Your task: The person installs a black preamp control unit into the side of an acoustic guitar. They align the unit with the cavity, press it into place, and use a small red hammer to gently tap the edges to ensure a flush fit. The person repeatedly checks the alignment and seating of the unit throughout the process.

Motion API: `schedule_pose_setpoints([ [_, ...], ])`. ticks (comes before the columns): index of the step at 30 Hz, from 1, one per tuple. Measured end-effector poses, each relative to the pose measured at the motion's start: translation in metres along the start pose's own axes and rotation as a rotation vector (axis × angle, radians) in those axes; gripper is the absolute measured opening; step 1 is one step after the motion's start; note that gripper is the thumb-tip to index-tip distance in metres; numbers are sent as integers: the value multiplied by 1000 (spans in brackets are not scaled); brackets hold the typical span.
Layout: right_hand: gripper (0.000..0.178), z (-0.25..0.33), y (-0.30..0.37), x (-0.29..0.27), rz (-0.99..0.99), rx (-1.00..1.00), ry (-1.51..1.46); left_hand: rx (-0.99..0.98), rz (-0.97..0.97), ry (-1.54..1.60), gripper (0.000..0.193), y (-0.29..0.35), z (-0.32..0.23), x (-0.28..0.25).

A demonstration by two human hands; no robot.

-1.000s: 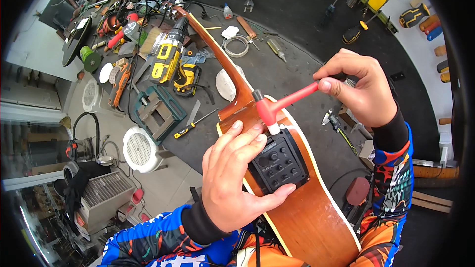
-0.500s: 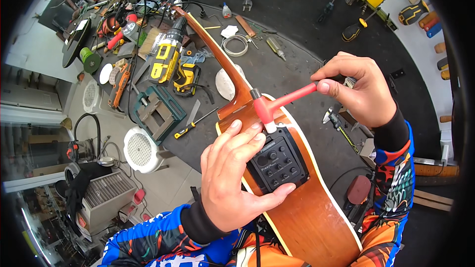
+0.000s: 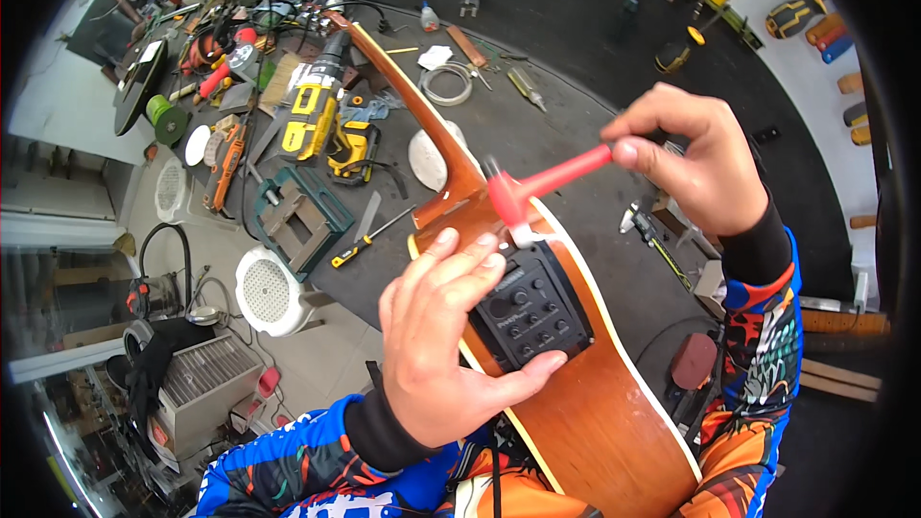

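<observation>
An acoustic guitar [image 3: 604, 412] rests on its edge before me, its brown side facing up and its neck pointing away to the far left. Set into that side is a black preamp panel [image 3: 533, 311] with several small knobs. My left hand [image 3: 443, 345] lies spread over the panel's left part, fingertips on the wood near its top end and thumb at its lower edge. Between thumb and fingers, my right hand [image 3: 693, 155] holds the handle of a small red mallet [image 3: 556, 178]. The mallet's white tip is at the panel's top end; whether it touches is hard to tell.
Left of the neck lie a yellow cordless drill [image 3: 315, 115], a green vise [image 3: 299, 221] and a screwdriver [image 3: 369, 238]. A caliper [image 3: 657, 247] lies right of the guitar. A white stool [image 3: 271, 290] stands on the floor at left. Screwdrivers hang at the upper right.
The view has shifted slightly, so the scene sits a little further left. The mallet head looks slightly blurred now and stays at the panel's top end. My left hand keeps its place.
</observation>
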State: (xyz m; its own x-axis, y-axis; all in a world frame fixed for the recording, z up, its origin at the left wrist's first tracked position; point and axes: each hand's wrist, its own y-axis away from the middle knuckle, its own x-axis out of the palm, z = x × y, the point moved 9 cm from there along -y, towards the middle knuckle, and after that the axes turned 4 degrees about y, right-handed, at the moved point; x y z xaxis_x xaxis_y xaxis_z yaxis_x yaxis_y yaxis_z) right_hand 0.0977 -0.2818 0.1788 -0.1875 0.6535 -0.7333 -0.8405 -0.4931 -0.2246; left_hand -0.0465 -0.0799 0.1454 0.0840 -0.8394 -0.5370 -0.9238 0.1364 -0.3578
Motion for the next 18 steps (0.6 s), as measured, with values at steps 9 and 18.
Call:
schedule_pose_setpoints([
  [9,17,-2,-1,3,19,0,-118,74,47,-11,89,1,2,6],
  [18,20,-8,0,8,-21,-89,-119,64,88,-26,90,5,4,7],
])
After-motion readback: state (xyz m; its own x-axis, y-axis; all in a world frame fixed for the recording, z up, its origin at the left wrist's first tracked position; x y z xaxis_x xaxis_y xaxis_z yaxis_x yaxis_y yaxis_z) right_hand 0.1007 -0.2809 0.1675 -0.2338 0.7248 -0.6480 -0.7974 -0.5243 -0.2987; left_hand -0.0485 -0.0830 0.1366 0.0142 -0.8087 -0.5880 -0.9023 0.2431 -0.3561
